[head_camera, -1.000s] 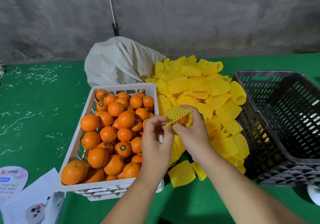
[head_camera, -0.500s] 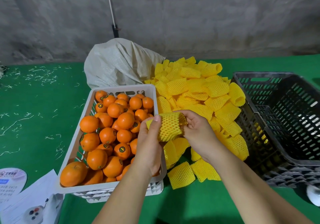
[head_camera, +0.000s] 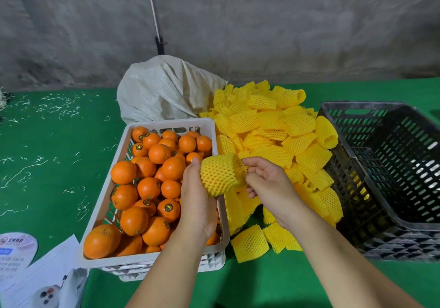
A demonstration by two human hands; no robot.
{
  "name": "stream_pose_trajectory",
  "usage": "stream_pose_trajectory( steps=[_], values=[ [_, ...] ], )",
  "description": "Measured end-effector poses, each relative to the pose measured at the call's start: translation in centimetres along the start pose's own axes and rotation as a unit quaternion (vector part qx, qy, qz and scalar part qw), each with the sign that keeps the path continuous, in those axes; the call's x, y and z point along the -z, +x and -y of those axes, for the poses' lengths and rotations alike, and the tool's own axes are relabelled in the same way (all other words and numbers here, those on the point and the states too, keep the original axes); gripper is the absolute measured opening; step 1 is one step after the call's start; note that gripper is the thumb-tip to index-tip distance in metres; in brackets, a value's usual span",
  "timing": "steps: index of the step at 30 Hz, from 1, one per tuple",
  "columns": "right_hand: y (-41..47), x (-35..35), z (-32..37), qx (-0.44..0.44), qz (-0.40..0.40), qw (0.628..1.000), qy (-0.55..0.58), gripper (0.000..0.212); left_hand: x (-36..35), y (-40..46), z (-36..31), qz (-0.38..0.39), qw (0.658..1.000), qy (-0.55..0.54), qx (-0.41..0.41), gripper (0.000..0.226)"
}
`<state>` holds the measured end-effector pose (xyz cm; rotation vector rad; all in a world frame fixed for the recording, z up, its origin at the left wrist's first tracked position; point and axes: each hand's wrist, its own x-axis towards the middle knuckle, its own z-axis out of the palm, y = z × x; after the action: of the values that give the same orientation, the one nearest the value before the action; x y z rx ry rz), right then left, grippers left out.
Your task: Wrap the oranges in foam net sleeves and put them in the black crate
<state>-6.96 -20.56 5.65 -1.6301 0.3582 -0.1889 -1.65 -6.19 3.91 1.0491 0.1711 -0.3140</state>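
My left hand [head_camera: 196, 203] holds an orange wrapped in a yellow foam net sleeve [head_camera: 220, 175] above the right edge of the white crate [head_camera: 104, 203], which is full of loose oranges [head_camera: 147, 186]. My right hand [head_camera: 269, 184] is at the sleeve's right end, fingers curled and touching its rim. A pile of yellow foam sleeves [head_camera: 273, 136] lies behind and under my hands. The black crate [head_camera: 390, 165] stands at the right; its visible inside shows no oranges.
A white woven sack [head_camera: 164, 88] sits behind the white crate against the grey wall. Printed papers [head_camera: 28, 272] lie at the lower left corner. The table is covered in green cloth [head_camera: 47, 153] strewn with pale shreds.
The sleeve has been pulled down over the orange, from bunched on top to covering it. My left hand has rotated to cradle the wrapped orange and my right hand has slid to the sleeve's right end.
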Motion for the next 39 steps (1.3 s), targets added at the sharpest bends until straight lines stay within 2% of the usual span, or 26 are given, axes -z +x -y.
stream_pose_trajectory(
  steps=[1,4,5,7,8,11,12,13,14,15,17,18,19,21,23,26,28,32,34,37,39],
  values=[
    [-0.1,-0.1,0.0,-0.001,-0.018,1.000,0.022,0.030,0.1,0.1,0.2,-0.007,1.000,-0.003,0.002,0.054],
    [-0.9,-0.7,0.0,-0.015,0.104,0.993,0.060,0.068,-0.1,-0.4,1.1,0.001,0.999,0.045,-0.028,0.050],
    [-1.0,-0.8,-0.1,-0.005,0.123,0.991,0.045,0.071,-0.2,-0.7,1.4,0.024,0.997,0.063,-0.030,0.054],
    [-0.8,-0.2,0.0,0.033,0.092,0.995,0.006,0.059,0.0,-0.7,1.6,0.083,0.989,0.119,-0.041,0.062],
    [-0.7,0.3,0.3,0.039,0.060,0.997,-0.004,0.053,0.4,-0.4,1.3,0.103,0.980,0.160,-0.056,0.059],
    [-0.2,4.0,0.9,0.016,-0.022,1.000,-0.002,0.061,2.8,1.8,-0.3,0.094,0.933,0.320,-0.132,0.024],
    [0.0,5.7,1.0,0.008,-0.050,0.999,-0.001,0.064,4.1,2.7,-0.8,0.069,0.898,0.405,-0.158,0.021],
    [0.3,7.6,1.0,-0.001,-0.082,0.997,-0.007,0.064,5.5,3.8,-1.1,0.058,0.848,0.501,-0.161,0.025],
    [0.8,9.8,0.9,-0.013,-0.121,0.992,-0.017,0.062,6.7,4.7,-1.2,0.064,0.792,0.594,-0.121,0.032],
    [1.3,12.1,0.7,-0.022,-0.171,0.984,-0.037,0.055,7.7,5.3,-1.0,0.081,0.728,0.679,-0.047,0.040],
    [2.1,16.8,0.1,-0.027,-0.287,0.954,-0.078,0.042,9.3,6.1,0.1,0.138,0.578,0.801,0.075,0.048],
    [2.4,19.0,-0.4,-0.027,-0.345,0.934,-0.085,0.041,9.9,6.1,0.7,0.156,0.524,0.832,0.094,0.052],
    [2.4,21.1,-0.8,-0.025,-0.399,0.912,-0.087,0.038,10.3,6.2,1.1,0.163,0.498,0.847,0.086,0.055],
    [2.1,24.4,-1.8,-0.037,-0.474,0.875,-0.092,0.032,10.8,6.5,1.3,0.160,0.473,0.865,0.044,0.060],
    [2.0,26.6,-3.0,-0.072,-0.503,0.855,-0.103,0.042,11.2,6.6,1.4,0.167,0.435,0.885,0.018,0.060],
    [2.1,27.2,-4.8,-0.126,-0.462,0.858,-0.187,0.046,11.2,6.4,1.5,0.179,0.405,0.896,0.018,0.049],
    [2.2,26.5,-6.0,-0.141,-0.423,0.867,-0.224,0.049,10.9,6.2,1.1,0.208,0.370,0.904,0.048,0.046],
    [2.4,23.9,-7.4,-0.087,-0.327,0.871,-0.355,0.051,9.7,5.1,0.0,0.256,0.311,0.906,0.129,0.045],
    [2.8,22.7,-7.6,-0.057,-0.290,0.848,-0.441,0.051,9.0,4.5,-0.2,0.271,0.310,0.901,0.133,0.044],
    [3.5,20.3,-7.3,-0.014,-0.232,0.817,-0.529,0.053,8.7,4.0,-0.8,0.289,0.329,0.891,0.121,0.046],
    [4.0,18.1,-7.9,0.017,-0.169,0.816,-0.552,0.055,8.8,4.0,-1.3,0.289,0.347,0.888,0.089,0.045]
  ],
)
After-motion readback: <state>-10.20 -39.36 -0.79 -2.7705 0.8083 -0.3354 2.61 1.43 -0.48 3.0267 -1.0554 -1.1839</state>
